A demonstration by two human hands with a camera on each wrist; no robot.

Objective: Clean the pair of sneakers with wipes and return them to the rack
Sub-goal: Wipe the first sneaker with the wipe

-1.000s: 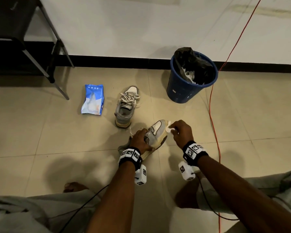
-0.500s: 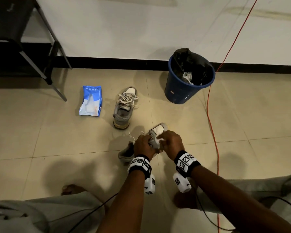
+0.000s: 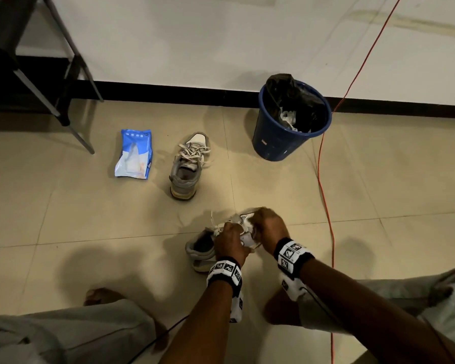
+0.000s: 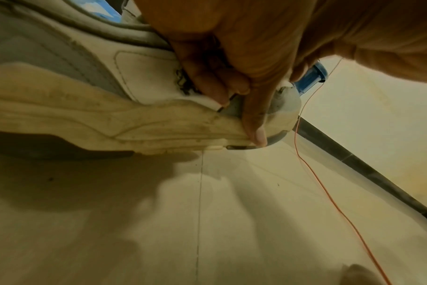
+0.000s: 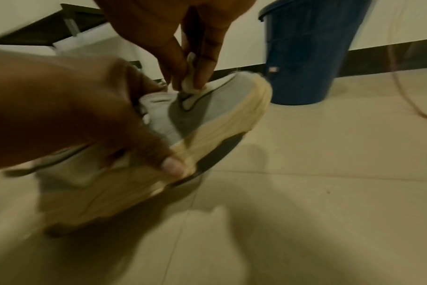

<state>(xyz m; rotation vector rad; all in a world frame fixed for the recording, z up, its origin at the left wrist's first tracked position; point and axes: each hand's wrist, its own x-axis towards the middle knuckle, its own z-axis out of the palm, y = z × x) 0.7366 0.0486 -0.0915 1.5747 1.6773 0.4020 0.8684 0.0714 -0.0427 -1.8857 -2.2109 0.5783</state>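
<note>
While tilted off floor, sneaker (image 3: 202,245) grey/white, sole yellowed | hands: L (image 3: 230,239) grips midfoot | R (image 3: 269,227) pinches wipe (image 5: 190,84)

I see a beige tiled floor (image 3: 63,219) meeting a white wall with a dark skirting. Directly on the floor: a blue pack of wipes (image 3: 133,154) lying flat, a grey sneaker (image 3: 188,166) just right of it with its toe toward the wall, a blue bin (image 3: 290,122) with a black liner near the wall, an orange cable (image 3: 323,193) running past the bin, and a dark rack's legs (image 3: 76,127) at far left.
</note>
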